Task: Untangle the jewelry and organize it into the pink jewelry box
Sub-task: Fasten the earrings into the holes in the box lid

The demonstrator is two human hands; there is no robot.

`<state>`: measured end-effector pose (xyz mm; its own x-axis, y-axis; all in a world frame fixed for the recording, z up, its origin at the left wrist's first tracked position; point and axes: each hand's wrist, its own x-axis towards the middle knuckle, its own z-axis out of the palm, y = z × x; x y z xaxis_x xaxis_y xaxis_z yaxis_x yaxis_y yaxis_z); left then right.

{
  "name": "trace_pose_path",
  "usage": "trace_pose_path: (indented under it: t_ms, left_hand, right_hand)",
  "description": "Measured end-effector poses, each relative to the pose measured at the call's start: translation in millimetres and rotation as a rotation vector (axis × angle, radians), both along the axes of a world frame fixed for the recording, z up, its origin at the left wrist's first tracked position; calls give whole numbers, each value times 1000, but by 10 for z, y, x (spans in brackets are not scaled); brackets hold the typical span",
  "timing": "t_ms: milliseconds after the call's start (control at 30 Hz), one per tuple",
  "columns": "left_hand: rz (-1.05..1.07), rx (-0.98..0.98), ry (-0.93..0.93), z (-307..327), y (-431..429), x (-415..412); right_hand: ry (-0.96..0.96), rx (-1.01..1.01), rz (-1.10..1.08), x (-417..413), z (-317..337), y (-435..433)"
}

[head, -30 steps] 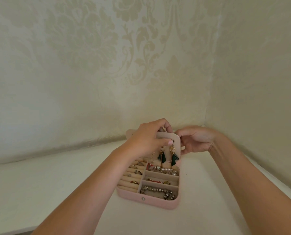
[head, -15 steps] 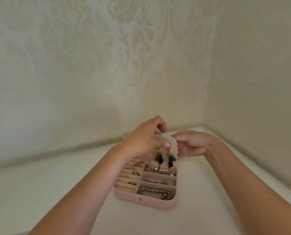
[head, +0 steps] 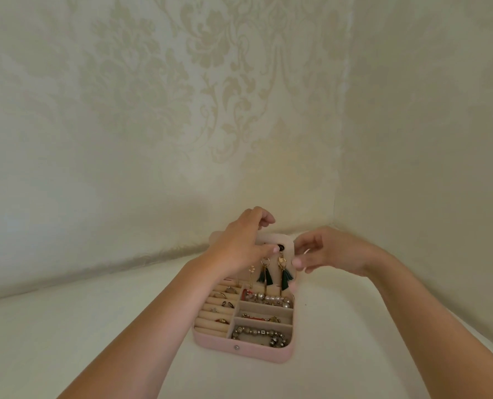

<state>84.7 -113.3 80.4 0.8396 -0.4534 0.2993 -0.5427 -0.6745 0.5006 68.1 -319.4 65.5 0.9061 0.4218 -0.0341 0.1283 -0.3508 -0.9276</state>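
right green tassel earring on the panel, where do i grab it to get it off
Pinch the gold ring at the top of the right green tassel earring, coming from the front right. It hangs straight down the earring panel from there; the soft tassel would just swing, and the left tassel earring crowds that side.

Two bare forearms are seen, the left forearm entering from 7 o'clock and the right forearm from 5 o'clock. The left hand and right hand are shown uncovered to the fingertips. Short, pale, rounded nails can be made out on the left thumb and the right fingertips.
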Motion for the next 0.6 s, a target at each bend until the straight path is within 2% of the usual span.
trace_pose_path:
  t_ms: [100, 333, 500, 600]
  left_hand:
    - [24, -5, -6, 11, 45, 2]
    - [19, 50, 44, 31, 321, -31]
    - [19, 28, 4, -39, 388, -125]
    - [34, -16, 15, -75, 421, -130]
  right_hand:
    - [-103, -130, -93, -51, -34, 94]
    - [-276, -243, -302, -217, -117, 346]
    - [-293, -234, -334, -292, -151, 399]
    - [-251, -293, -273, -293, -129, 322]
